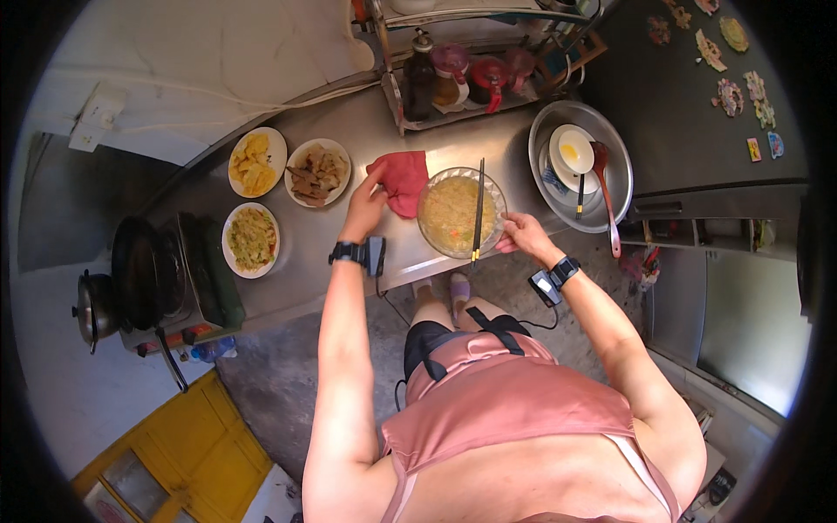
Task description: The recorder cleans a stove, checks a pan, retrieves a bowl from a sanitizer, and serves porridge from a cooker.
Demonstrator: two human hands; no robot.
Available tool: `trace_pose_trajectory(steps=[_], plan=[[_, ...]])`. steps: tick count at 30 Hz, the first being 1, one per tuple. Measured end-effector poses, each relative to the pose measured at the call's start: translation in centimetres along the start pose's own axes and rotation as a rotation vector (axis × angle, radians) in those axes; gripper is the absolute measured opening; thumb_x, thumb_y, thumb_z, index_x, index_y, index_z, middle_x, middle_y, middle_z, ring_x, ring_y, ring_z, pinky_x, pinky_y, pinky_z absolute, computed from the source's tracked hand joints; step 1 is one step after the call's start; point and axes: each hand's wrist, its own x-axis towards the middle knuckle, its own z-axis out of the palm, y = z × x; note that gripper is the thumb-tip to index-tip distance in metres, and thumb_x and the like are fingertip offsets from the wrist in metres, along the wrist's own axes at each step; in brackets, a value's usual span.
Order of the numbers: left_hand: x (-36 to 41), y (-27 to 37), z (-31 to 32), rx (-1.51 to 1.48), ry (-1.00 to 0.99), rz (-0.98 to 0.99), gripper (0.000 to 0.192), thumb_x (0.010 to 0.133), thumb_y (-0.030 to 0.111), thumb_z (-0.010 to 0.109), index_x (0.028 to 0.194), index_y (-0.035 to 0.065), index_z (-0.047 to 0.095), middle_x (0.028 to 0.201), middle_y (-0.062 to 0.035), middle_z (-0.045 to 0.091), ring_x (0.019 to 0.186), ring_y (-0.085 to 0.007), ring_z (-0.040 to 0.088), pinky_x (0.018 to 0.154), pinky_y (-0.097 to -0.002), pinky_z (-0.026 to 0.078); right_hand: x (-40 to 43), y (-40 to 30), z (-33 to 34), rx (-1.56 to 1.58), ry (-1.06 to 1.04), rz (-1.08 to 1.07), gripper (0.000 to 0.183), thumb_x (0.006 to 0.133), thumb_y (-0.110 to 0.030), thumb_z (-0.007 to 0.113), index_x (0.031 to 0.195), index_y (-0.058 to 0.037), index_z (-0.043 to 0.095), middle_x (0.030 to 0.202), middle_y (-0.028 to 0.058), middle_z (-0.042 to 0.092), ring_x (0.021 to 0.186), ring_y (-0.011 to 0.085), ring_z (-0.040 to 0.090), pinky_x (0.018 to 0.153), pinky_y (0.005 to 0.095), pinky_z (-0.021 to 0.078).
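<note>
My left hand (363, 208) has its fingers at the left edge of a red cloth (407, 180), which it grips on the steel counter. Just right of the cloth stands a clear glass bowl (451, 216) filled with a yellowish food that has orange and green bits. A pair of dark chopsticks (479, 209) with yellow-banded ends rests across the bowl. My right hand (523, 238) holds the bowl's right rim; some of its fingers are hidden beneath.
Plates of yellow egg-like food (254, 163), sliced meat (317, 173) and shredded vegetables (250, 240) stand left. Beyond them, a black wok (140, 274) sits by the stove. A steel basin (624, 189) at right holds dishes and a ladle (605, 196). Behind is a condiment rack (451, 118).
</note>
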Motion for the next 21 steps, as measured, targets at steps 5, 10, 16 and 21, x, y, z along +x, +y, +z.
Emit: trace_pose_trajectory(steps=[5, 10, 16, 21], plan=[[-10.5, -3.5, -0.8, -0.11, 0.218, -0.053, 0.055, 0.094, 0.005, 0.057, 0.147, 0.0041, 0.042, 0.151, -0.0119, 0.043, 0.142, -0.023, 0.037, 0.112, -0.0339, 0.035, -1.5, 1.6, 0.2, 0.138, -0.018, 0.058, 0.041, 0.106, -0.026, 0.039, 0.129, 0.0057, 0.051, 0.087, 0.0184, 0.069, 0.07, 0.0244, 0.071, 0.06, 0.0329, 0.0595], [-19.3, -0.4, 4.3, -0.909, 0.572, -0.111, 0.071, 0.102, 0.045, 0.047, 0.156, 0.0081, 0.019, 0.162, -0.0166, 0.02, 0.151, -0.0277, 0.011, 0.12, -0.042, 0.015, -2.8, 4.4, -1.8, 0.103, -0.139, 0.091, 0.047, 0.106, -0.037, 0.038, 0.123, 0.004, 0.053, 0.089, 0.0191, 0.069, 0.068, 0.0235, 0.07, 0.059, 0.0328, 0.0584], [-28.6, 1.7, 9.5, -0.85, 0.504, -0.108, 0.097, 0.092, 0.078, 0.024, 0.156, 0.0053, 0.019, 0.163, -0.0217, 0.01, 0.152, -0.0261, -0.009, 0.115, -0.0431, -0.021, -6.9, 8.5, -4.9, 0.055, -0.235, 0.023, 0.045, 0.105, -0.041, 0.041, 0.108, -0.0001, 0.059, 0.086, 0.0151, 0.07, 0.067, 0.0206, 0.069, 0.058, 0.0313, 0.0581], [-32.4, 3.3, 11.5, -1.001, 0.436, -0.085, 0.083, 0.097, 0.066, 0.035, 0.158, 0.0168, 0.007, 0.153, -0.0246, 0.035, 0.134, -0.0334, 0.047, 0.097, -0.0329, 0.044, -14.3, 15.9, -8.8, 0.094, -0.151, 0.011, 0.039, 0.104, -0.037, 0.043, 0.085, -0.0044, 0.055, 0.084, 0.0161, 0.071, 0.064, 0.0206, 0.07, 0.055, 0.0313, 0.0578]])
